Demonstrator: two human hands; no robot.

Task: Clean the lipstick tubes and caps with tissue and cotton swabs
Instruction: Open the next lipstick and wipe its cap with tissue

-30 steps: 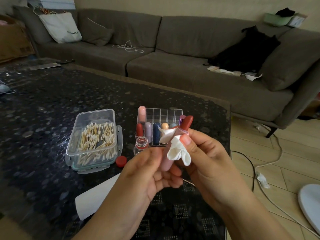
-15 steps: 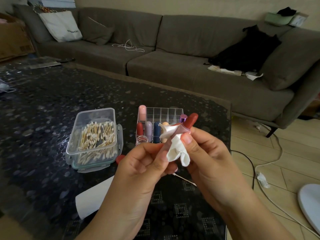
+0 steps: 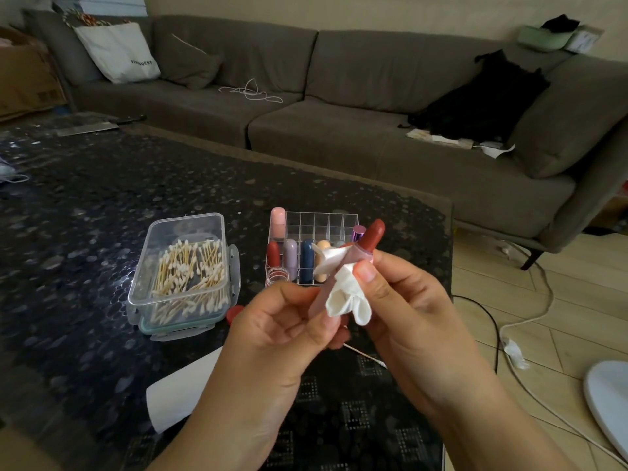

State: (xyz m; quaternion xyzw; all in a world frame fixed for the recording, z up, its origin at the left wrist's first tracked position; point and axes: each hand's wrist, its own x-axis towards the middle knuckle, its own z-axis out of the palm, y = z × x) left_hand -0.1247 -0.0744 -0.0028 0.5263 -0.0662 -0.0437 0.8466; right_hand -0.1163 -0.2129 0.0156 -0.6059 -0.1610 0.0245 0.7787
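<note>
Above the table (image 3: pixel 102 205) near its right edge, the left hand (image 3: pixel 272 334) has its grip closed on the lower end of a pink lipstick tube (image 3: pixel 353 260), thumb and fingers pinching it. The right hand (image 3: pixel 407 307) has its grip closed around the tube's upper part, thumb pressing a folded white tissue (image 3: pixel 346 294) against it below the red-brown cap (image 3: pixel 373 234). Behind the hands stand a clear organizer (image 3: pixel 319 222) holding lipsticks and, to its left, a cotton swab box (image 3: pixel 187 270).

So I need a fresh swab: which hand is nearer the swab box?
Left. The left hand is just right of the swab box; the right hand is farther right.
</note>
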